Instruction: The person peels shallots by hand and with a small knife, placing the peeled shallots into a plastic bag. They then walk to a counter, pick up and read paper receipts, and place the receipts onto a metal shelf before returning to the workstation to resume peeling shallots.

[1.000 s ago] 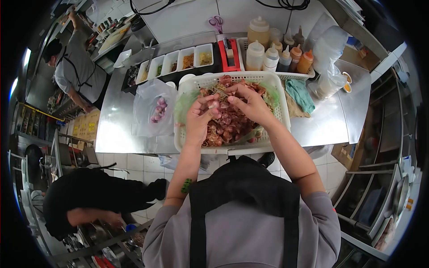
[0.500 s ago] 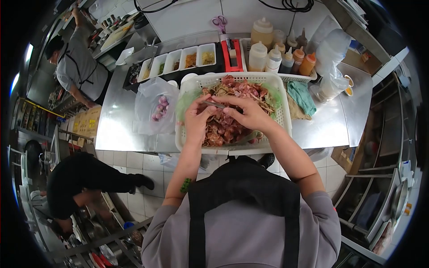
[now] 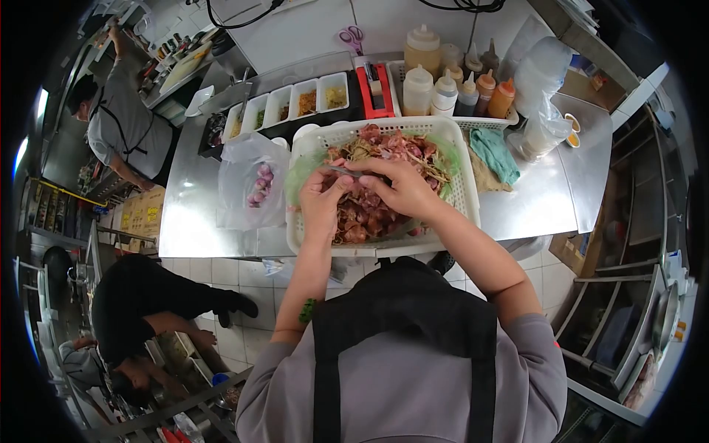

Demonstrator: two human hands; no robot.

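Smooth metal tops the table (image 3: 188,225), set against a pale wall (image 3: 310,33) in a crowded kitchen. At its near edge, a white perforated basket (image 3: 464,196) carries a heap of reddish-brown shallots and skins (image 3: 365,221), with green wrapping (image 3: 295,177) showing at both sides. Over the heap, the left hand (image 3: 321,196) and right hand (image 3: 405,188) meet with fingers bent inward. A thin metal tool (image 3: 344,171) is gripped in the right; whether the left pinches a shallot is hard to tell.

Just left of the basket sits a clear plastic bag (image 3: 233,203) of purple shallots (image 3: 261,184). Behind stand white containers (image 3: 307,100) of chopped ingredients, a red-sided holder (image 3: 380,92) and squeeze bottles (image 3: 417,92); a teal cloth (image 3: 495,155) lies to the right. Purple scissors (image 3: 352,37) hang above.

Pale tiles (image 3: 221,269) cover the floor. At left, one person (image 3: 140,295) in black trousers bends low; another (image 3: 133,125), in grey, stands farther off. Metal racks (image 3: 613,332) line the right.
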